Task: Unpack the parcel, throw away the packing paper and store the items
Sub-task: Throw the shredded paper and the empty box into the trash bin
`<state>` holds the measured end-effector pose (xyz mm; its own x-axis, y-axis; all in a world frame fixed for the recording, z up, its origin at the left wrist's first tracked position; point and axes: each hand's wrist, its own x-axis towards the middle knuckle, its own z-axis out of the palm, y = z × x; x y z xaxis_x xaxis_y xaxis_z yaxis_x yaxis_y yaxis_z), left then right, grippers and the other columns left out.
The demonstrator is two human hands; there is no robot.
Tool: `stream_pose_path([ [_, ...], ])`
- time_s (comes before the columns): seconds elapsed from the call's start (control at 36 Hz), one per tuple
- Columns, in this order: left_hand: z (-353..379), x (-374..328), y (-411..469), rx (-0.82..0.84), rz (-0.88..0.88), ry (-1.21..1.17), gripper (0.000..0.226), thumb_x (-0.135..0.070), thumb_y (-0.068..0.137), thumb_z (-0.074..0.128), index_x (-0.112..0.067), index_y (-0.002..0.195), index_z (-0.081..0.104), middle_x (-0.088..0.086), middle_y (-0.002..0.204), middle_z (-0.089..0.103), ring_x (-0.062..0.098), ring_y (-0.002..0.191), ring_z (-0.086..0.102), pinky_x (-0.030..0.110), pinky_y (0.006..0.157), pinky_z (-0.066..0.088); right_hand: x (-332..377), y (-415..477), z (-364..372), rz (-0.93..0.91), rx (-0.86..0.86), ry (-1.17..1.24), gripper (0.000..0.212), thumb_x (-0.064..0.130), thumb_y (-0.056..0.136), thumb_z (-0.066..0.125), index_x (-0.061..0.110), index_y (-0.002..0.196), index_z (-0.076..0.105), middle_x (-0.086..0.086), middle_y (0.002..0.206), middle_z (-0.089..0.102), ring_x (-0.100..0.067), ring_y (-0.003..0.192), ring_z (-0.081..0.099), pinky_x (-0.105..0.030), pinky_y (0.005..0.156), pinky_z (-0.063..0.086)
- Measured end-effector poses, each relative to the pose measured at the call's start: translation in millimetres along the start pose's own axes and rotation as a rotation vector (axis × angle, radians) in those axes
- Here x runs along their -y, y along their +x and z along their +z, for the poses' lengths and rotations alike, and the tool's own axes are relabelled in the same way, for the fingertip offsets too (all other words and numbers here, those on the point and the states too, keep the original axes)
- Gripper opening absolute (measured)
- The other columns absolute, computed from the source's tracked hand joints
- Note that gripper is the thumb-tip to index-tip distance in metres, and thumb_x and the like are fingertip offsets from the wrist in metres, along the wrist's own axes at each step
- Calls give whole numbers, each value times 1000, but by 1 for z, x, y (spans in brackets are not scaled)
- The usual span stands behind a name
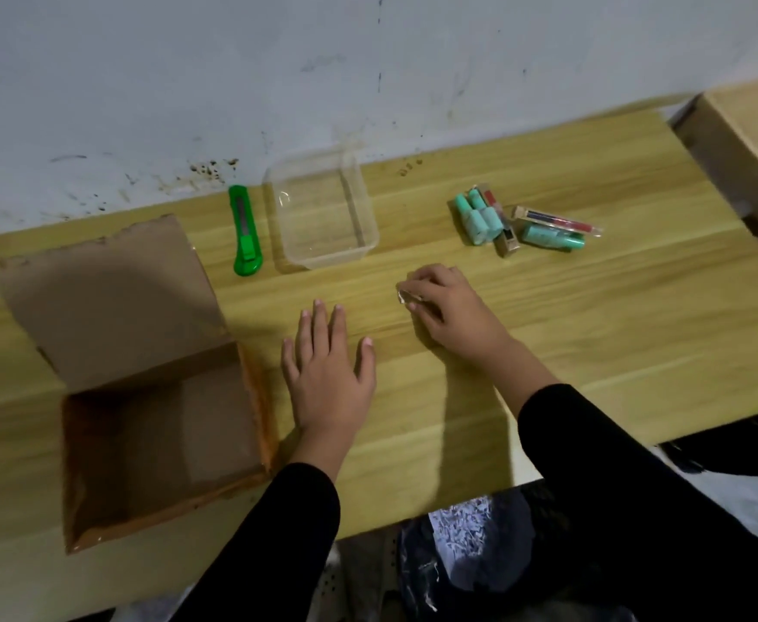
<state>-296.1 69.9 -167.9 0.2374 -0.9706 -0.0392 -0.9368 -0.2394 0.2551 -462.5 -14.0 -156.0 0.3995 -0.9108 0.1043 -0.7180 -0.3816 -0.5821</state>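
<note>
The open cardboard parcel [152,424] lies at the left of the wooden table [592,343], its flap folded back and nothing visible inside. My left hand [328,374] rests flat on the table just right of the box, fingers spread. My right hand [444,307] is curled on a small scrap of packing paper [406,297] pressed against the tabletop. A pile of mint-green tubes and slim boxed items [516,222] lies at the back right. An empty clear plastic container [323,213] stands at the back centre.
A green utility knife [244,231] lies between the box flap and the clear container. A second wooden surface [754,141] adjoins at the far right. Below the table's front edge a dark bag holds shredded white paper [462,527]. The wall runs behind.
</note>
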Motion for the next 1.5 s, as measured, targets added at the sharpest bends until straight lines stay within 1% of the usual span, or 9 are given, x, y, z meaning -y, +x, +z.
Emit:
stream_pose_path([
  [0.14,-2,2,-2,21,31,-4,66,-52,89,14,-22,146,27,0,158,18,18,146,11,43,117,5,12,-34,7,59,-117,26,18,0,86,57,5,95,71,-15,95,62,-29,91,59,-20,82,39],
  [0.33,-9,4,-22,110,105,-6,58,-43,98,29,-17,149,19,3,159,9,21,147,3,41,118,1,28,-100,8,177,-166,82,14,7,86,59,2,91,70,-15,92,65,-31,88,60,-19,80,38],
  [0.53,-10,-9,-61,204,165,-19,66,-50,97,22,-14,150,7,5,159,-4,22,147,-9,46,118,-5,33,-182,-7,427,-260,54,13,3,87,58,1,94,69,-14,97,63,-28,91,58,-24,79,41],
  [0.75,-7,-23,-94,293,291,0,68,-52,96,22,-13,150,5,10,159,-9,27,146,-12,49,118,-6,36,-291,-14,830,-518,44,8,0,86,60,1,90,67,-9,89,58,-27,80,60,-14,70,36],
  [0.97,-17,-8,-100,328,413,9,67,-51,97,20,-15,150,3,10,159,-8,26,146,-11,44,118,-4,48,-335,17,1080,-150,84,35,12,86,61,3,120,59,-13,129,54,-28,118,51,-29,98,39],
  [1.08,-36,-7,-95,416,466,43,64,-44,98,27,-10,150,9,13,159,-1,28,147,-1,41,120,7,67,-318,5,1034,-163,62,37,13,88,57,5,125,56,-11,131,53,-27,121,49,-33,103,39],
  [1.17,-61,-7,-89,426,508,-28,56,-36,98,33,-5,145,27,13,155,21,26,142,22,37,116,24,85,-288,-18,933,-238,16,36,10,89,54,5,124,56,-11,129,55,-26,120,50,-32,103,38],
  [1.39,-136,32,-75,70,332,-425,44,-27,97,44,-5,135,45,10,143,45,24,132,41,33,107,33,163,-160,-45,538,-203,17,34,18,95,48,12,128,53,-7,133,52,-22,122,47,-32,101,39],
  [1.5,-155,93,-76,-149,148,-459,39,-28,95,48,-11,129,51,10,134,50,26,123,46,35,100,38,208,-103,-16,411,-112,93,37,21,94,50,14,130,51,-7,133,52,-23,121,49,-32,98,40],
])
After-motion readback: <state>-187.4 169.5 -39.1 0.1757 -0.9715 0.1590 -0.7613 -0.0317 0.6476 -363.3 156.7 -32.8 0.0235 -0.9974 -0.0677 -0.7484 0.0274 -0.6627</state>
